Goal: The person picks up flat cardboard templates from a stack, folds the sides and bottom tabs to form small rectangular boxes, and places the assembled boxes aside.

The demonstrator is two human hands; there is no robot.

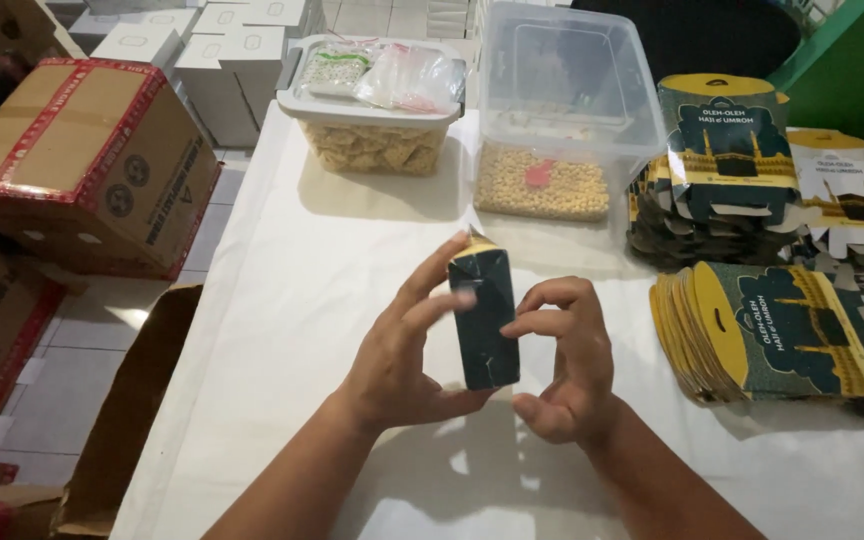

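Note:
A small dark green carton with a yellow top (pixel 485 318) is held upright above the white table (pixel 282 300), between both of my hands. My left hand (pixel 402 350) grips its left side, fingers reaching up to the top edge. My right hand (pixel 567 360) pinches its right side with thumb and fingertips. To the right lie stacks of flat, unfolded cartons of the same green and yellow print (pixel 782 335), with a further pile (pixel 727 160) behind them.
A clear plastic tub holding pale round snacks (pixel 557 110) and a lidded tub of crackers with small bags on top (pixel 377 105) stand at the back. A taped brown cardboard box (pixel 82 160) sits left of the table, white boxes behind it.

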